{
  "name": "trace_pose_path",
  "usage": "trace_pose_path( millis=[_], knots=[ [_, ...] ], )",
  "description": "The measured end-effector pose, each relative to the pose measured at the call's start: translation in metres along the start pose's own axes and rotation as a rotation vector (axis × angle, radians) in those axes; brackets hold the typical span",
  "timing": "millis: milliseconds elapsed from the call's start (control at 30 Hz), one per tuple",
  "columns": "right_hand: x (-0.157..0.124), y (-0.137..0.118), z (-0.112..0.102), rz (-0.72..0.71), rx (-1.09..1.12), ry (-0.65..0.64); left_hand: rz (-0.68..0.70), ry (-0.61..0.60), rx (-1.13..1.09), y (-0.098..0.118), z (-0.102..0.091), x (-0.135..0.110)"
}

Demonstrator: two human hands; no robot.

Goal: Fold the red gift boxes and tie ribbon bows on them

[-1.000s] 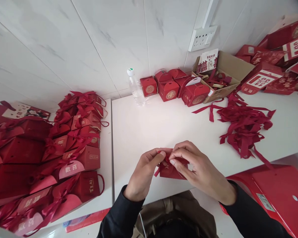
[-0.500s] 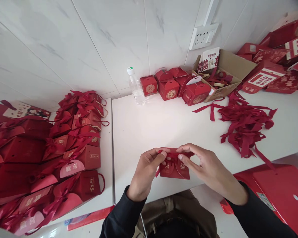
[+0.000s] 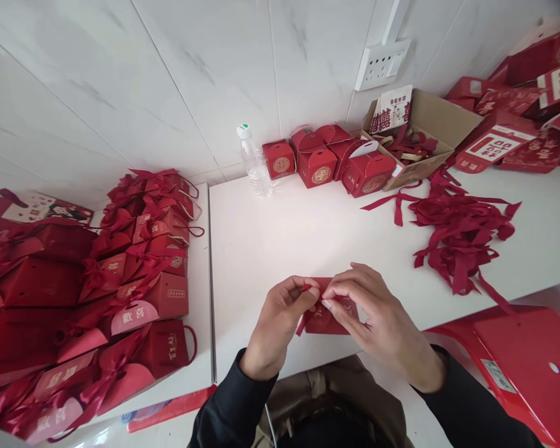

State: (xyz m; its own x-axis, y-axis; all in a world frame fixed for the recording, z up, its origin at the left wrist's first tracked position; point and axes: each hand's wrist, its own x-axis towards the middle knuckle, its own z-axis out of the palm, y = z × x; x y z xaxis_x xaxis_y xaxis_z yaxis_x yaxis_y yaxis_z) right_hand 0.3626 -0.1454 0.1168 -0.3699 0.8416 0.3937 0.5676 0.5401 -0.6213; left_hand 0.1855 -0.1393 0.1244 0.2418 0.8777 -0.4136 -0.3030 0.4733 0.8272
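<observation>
A small red gift box (image 3: 327, 318) with gold characters sits near the front edge of the white table (image 3: 308, 236). A red ribbon (image 3: 310, 290) lies across its top. My left hand (image 3: 280, 323) pinches the ribbon at the box's left top corner. My right hand (image 3: 373, 317) pinches the ribbon just to the right of it, fingers closed and covering the box's right side. Both fingertips nearly meet above the box.
Several finished ribboned red boxes (image 3: 135, 261) are piled on the left. A water bottle (image 3: 253, 162), small red boxes (image 3: 317, 167) and a cardboard carton (image 3: 424, 137) stand by the wall. Loose red ribbons (image 3: 457, 236) lie on the right. A red plastic stool (image 3: 518, 361) stands at bottom right.
My right hand, which had drawn apart to the right half a second ago, has come back in toward my left hand over the box top.
</observation>
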Motion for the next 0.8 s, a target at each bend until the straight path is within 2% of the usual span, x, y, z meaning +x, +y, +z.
trace_pose_path(
  millis=[100, 200, 300, 400, 500, 633, 733, 800],
  knots=[
    [-0.004, 0.003, 0.001, 0.005, 0.020, -0.036, -0.005, -0.014, -0.013, -0.002, -0.002, 0.000],
    [-0.005, 0.004, -0.002, 0.125, 0.134, -0.116, -0.003, -0.012, 0.032, -0.004, -0.004, -0.001],
    [-0.003, 0.005, -0.005, 0.239, 0.186, -0.150, 0.077, -0.005, 0.179, -0.005, -0.003, -0.001],
    [-0.001, 0.004, -0.005, 0.303, 0.175, -0.123, 0.197, 0.034, 0.363, -0.007, 0.000, -0.002],
    [0.000, 0.003, -0.005, 0.371, 0.215, -0.105, 0.301, 0.129, 0.544, -0.013, 0.004, -0.004],
    [0.003, -0.001, -0.007, 0.486, 0.348, -0.192, 0.549, 0.261, 0.756, -0.028, 0.006, -0.003],
    [0.007, -0.001, -0.011, 0.576, 0.443, -0.250, 0.755, 0.255, 0.794, -0.039, 0.006, 0.000],
    [0.009, -0.001, -0.013, 0.578, 0.445, -0.272, 0.854, 0.241, 0.817, -0.044, 0.005, 0.001]
  ],
)
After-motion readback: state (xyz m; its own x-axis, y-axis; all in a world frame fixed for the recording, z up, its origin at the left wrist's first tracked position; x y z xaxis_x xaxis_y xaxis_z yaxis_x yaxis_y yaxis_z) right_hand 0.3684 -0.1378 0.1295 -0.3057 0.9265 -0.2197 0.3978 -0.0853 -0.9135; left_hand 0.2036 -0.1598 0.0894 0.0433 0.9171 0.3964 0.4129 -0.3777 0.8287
